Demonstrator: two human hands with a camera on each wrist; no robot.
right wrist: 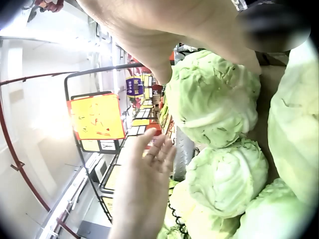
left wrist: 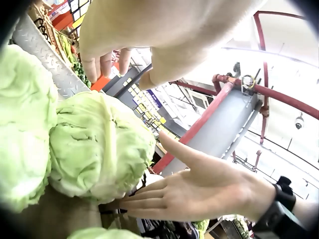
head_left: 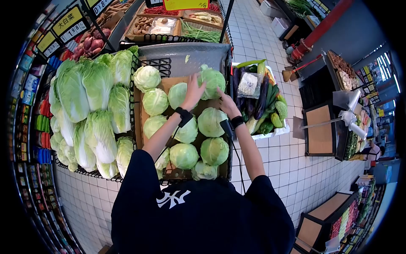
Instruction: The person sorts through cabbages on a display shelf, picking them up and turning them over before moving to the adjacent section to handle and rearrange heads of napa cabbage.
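A round green cabbage [head_left: 212,80] lies at the far end of a bin [head_left: 182,57] filled with several similar cabbages [head_left: 211,122]. My left hand [head_left: 193,89] is open, fingers spread against the cabbage's left side. My right hand [head_left: 226,103] is open at its lower right. In the left wrist view, the right hand [left wrist: 199,191] reaches with straight fingers under the cabbage [left wrist: 99,144]. In the right wrist view, the left hand [right wrist: 144,186] shows flat and open beside the cabbages [right wrist: 214,99]. Neither hand grips anything.
Napa cabbages [head_left: 89,110] fill the rack to the left. A white crate of mixed vegetables [head_left: 262,101] stands on the right. Price signs [head_left: 69,23] and trays of produce [head_left: 156,25] sit behind. Tiled floor [head_left: 279,161] and other display stands [head_left: 321,127] lie to the right.
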